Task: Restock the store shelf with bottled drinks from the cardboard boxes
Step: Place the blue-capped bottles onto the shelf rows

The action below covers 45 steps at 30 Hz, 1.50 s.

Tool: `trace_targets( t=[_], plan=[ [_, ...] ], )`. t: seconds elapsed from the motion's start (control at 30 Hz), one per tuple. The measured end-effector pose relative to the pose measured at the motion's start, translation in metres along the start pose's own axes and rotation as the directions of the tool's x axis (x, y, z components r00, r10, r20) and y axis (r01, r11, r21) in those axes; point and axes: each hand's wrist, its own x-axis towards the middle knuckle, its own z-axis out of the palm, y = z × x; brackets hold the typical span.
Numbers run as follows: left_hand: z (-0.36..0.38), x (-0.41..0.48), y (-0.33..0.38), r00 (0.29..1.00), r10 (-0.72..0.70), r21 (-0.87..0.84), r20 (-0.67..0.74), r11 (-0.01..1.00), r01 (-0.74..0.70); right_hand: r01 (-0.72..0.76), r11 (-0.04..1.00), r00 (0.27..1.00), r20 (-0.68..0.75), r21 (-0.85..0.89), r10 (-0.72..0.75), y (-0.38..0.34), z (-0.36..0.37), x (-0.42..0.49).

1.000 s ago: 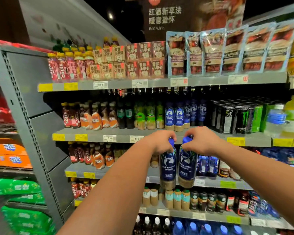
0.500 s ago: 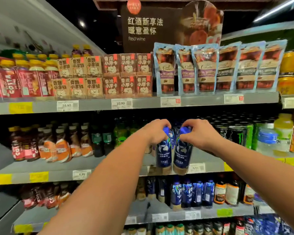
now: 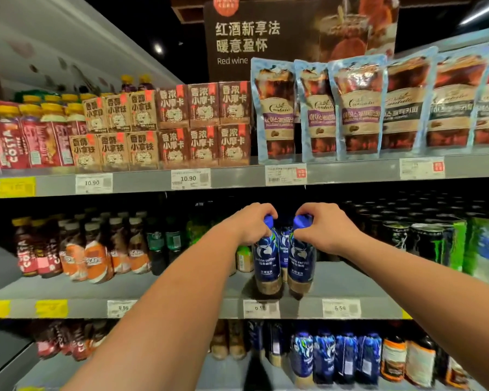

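Head view, looking up at the middle shelf (image 3: 181, 286), a flat grey metal ledge. Two blue-sleeved coffee bottles, left bottle (image 3: 266, 261) and right bottle (image 3: 299, 263), upright side by side at its front edge, bases touching the ledge or just above it; hard to tell which. Held from above: left hand (image 3: 249, 225) curled over the left cap (image 3: 268, 221), right hand (image 3: 326, 228) curled over the right cap (image 3: 303, 221), fingers bent close together and pinching cap and neck, not spread. Probably full, so fairly heavy for a top grip. Stiff plastic with a smooth glossy sleeve, likely slippery under a light pinch on the body. Screw cap and narrow neck judged the surest hold for lowering; the waist better for sliding back. Tall, round and narrow-based, so prone to tip if knocked against the same-label bottle (image 3: 285, 244) just behind. Pale coffee showing through the clear band below each sleeve. Nearby: black and green cans (image 3: 424, 244) to the right, brown and orange bottles (image 3: 96, 258) to the left, paper price tags (image 3: 261, 308) on the shelf lip, soft pouches (image 3: 359, 108) and squat cartons (image 3: 203, 125) one level up. No cardboard boxes in view.
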Motion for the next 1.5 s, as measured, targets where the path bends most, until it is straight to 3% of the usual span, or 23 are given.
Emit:
trace_targets(
  t=[0.4,0.6,0.77,0.83,0.93,1.07,1.13,1.23,1.37,1.5],
  plan=[
    [0.016,0.027,-0.019,0.999,-0.042,0.009,-0.031,0.999,0.043,0.011,1.0,0.999,0.044,0.018,-0.011,0.015,0.018,0.028],
    [0.032,0.033,-0.032,0.998,-0.054,-0.01,0.018,0.998,0.054,-0.01,0.999,0.996,0.09,0.033,0.007,0.022,0.037,0.039],
    [0.051,0.041,-0.042,0.993,-0.092,-0.101,-0.076,0.991,0.084,-0.045,0.989,0.998,0.06,0.139,0.037,0.034,0.058,0.044],
    [0.066,0.039,-0.043,0.98,-0.116,-0.24,-0.164,0.968,0.074,-0.099,0.953,0.995,0.026,0.286,0.096,0.042,0.067,0.043],
    [0.087,0.036,-0.045,0.942,-0.156,-0.422,-0.296,0.907,0.018,-0.13,0.819,0.991,0.044,0.559,0.127,0.053,0.089,0.034],
    [0.108,0.032,-0.055,0.886,-0.333,-0.678,-0.324,0.735,0.028,-0.164,0.711,0.98,0.033,0.684,0.195,0.064,0.108,0.023],
    [0.127,0.028,-0.069,0.879,-0.388,-0.715,-0.276,0.694,0.082,-0.22,0.697,0.971,0.083,0.683,0.226,0.072,0.113,0.016],
    [0.158,0.015,-0.085,0.899,-0.403,-0.64,-0.171,0.739,0.21,-0.256,0.734,0.966,0.195,0.629,0.169,0.088,0.126,0.002],
    [0.169,0.013,-0.092,0.887,-0.433,-0.536,-0.161,0.793,0.29,-0.231,0.856,0.969,0.193,0.462,0.157,0.096,0.14,-0.005],
    [0.166,0.015,-0.091,0.885,-0.439,-0.544,-0.159,0.786,0.292,-0.252,0.875,0.962,0.205,0.414,0.18,0.098,0.143,0.001]
  ],
)
